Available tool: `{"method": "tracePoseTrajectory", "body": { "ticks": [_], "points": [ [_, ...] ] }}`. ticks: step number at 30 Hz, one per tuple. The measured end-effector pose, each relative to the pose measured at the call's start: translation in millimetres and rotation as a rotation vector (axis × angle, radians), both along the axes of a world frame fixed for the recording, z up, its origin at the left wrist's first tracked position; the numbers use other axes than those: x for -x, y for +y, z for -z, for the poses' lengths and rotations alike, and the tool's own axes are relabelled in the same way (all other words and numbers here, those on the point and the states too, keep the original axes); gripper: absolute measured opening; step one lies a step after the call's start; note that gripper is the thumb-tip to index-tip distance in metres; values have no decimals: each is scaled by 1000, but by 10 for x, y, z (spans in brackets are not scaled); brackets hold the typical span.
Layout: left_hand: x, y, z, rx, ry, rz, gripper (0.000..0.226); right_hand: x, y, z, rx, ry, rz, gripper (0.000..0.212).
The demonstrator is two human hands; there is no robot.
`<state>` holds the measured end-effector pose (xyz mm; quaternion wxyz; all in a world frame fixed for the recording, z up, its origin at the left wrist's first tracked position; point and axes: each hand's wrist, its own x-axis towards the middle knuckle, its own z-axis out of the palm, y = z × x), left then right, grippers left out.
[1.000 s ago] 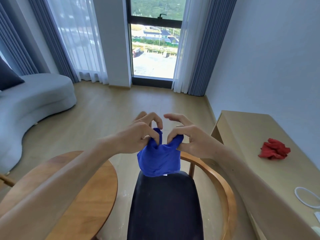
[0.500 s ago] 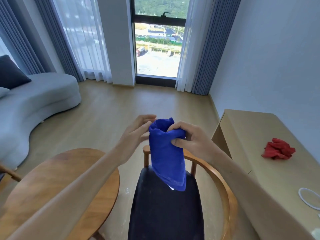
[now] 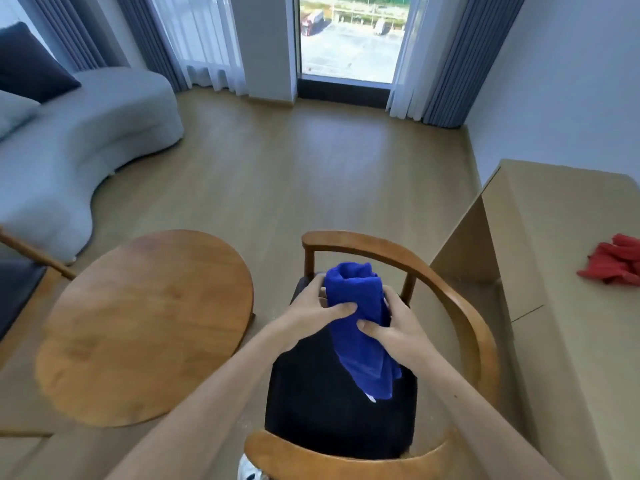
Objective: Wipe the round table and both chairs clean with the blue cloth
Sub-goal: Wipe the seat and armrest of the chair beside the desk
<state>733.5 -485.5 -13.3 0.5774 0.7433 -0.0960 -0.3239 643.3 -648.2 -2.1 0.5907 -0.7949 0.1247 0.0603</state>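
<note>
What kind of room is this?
Probably a living room in a flat: a curved grey sofa, a round wooden table with a chair, and a curtained window.

The left hand (image 3: 311, 315) has rejoined the right hand (image 3: 391, 330) on the blue cloth (image 3: 356, 306), now lowered over the chair (image 3: 460, 306).

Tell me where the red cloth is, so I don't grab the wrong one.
In the head view, the red cloth lies crumpled on the light wooden desk at the far right, beyond the chair.
</note>
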Motion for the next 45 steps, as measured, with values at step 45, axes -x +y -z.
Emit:
{"method": "tracePoseTrajectory", "body": {
  "ticks": [45],
  "points": [
    [-1075, 334, 4278, -709, -367, 149, 65, -2817, -237, 4701, 1150, 189, 295, 61]
  ]
}}
